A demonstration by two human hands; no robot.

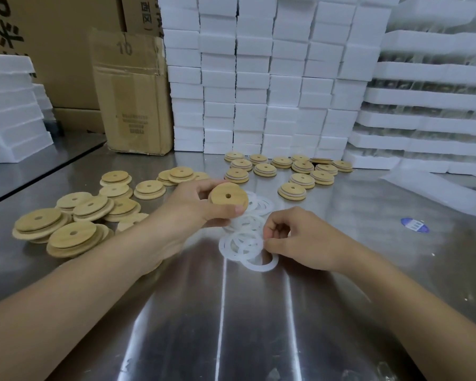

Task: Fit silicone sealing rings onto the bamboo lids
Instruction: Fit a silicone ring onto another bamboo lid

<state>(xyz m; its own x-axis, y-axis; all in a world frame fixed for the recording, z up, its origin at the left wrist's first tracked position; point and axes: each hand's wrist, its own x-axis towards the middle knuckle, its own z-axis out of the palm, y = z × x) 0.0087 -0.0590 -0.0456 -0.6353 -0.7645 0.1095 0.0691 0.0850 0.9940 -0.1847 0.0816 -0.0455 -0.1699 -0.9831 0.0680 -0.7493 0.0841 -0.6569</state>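
The left hand (201, 209) grips a round, flat bamboo lid (228, 199) with a small hole in its middle. It holds the lid up just above the back of the pile of thin white silicone rings (249, 225). The right hand (294, 239) pinches the edge of the top ring (224, 244) at the pile's right side.

The rings look soft, floppy and milky. They lie on top of each other, so two may stick and come up together. A floppy ring may also twist, or slip off the smooth wooden lid if it goes on crooked. The shiny metal worktop (259, 312) under the pile looks slippery, so loose rings may slide away.

Left of the pile lie bare bamboo lids (74, 215). Behind the pile lie lids with rings on (301, 166). Farther behind stand white foam blocks (259, 78).
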